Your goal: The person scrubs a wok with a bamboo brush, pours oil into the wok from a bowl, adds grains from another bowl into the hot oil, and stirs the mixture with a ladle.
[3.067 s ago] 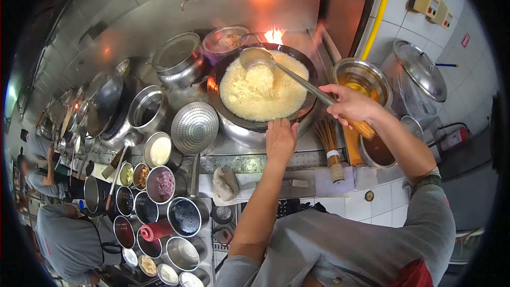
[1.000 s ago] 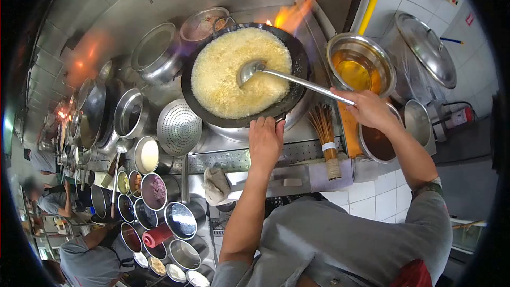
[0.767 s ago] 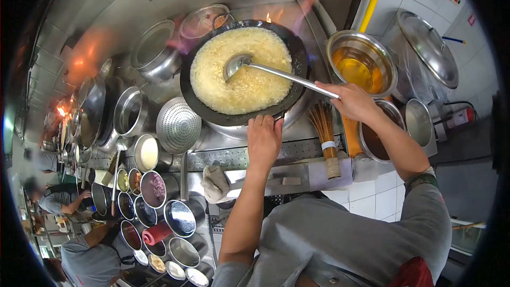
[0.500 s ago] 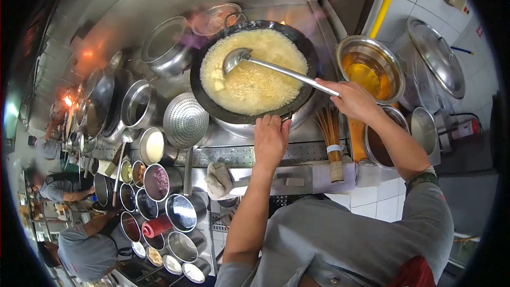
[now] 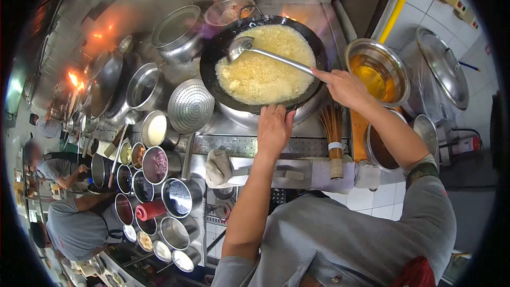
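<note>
A black wok (image 5: 210, 69) sits on the burner, filled with bubbling pale-yellow liquid that has light crumbly bits (image 5: 265, 69) in it. My left hand (image 5: 274, 127) is closed on the wok's near rim, at its handle, which the fingers mostly hide. In my right hand (image 5: 345, 89) is the handle of a long steel ladle (image 5: 281, 58). Its bowl rests over the left part of the liquid, dipping at its surface. Flames (image 5: 289, 16) show behind the wok's far rim.
Left of the wok lies a perforated strainer (image 5: 191, 106), with several ingredient pots (image 5: 155, 165) below it. To the right stand a steel bowl of yellow oil (image 5: 372, 77) and a bamboo brush (image 5: 334, 149). A folded cloth (image 5: 218, 167) lies at the front edge. Co-workers (image 5: 79, 228) stand at far left.
The liquid has shifted toward the right side of the wok, baring more of its black left wall. The ladle stays in my right hand. The whole view has shifted slightly.
</note>
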